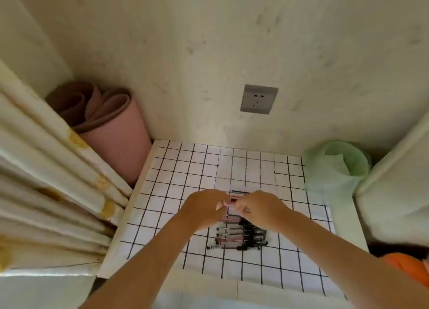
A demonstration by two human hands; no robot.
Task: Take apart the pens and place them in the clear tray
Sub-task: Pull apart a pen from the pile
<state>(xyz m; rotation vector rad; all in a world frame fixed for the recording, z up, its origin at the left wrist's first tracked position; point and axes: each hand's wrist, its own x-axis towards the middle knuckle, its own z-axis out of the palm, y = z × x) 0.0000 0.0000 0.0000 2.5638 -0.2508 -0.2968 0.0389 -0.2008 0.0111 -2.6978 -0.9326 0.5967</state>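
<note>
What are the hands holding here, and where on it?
One pen, blurred: the left hand pinches its left end, the right hand its right end.

A white table [162, 206] with black grid lines carries a row of pens [241, 236] near its middle.

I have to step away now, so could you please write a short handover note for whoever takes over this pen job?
Left hand: pinches one end of a pen, above the pile.
Right hand: pinches the other end of that pen.
Pile: pens that look whole, lying on the table just under the hands.
Tray: clear and faint, behind the hands. A thin black piece and a red piece lie at its near edge; I cannot tell whether they are inside.
Done: a few parts at most.
Left: pull this pen apart, tray its parts, then work through the pile.
</note>
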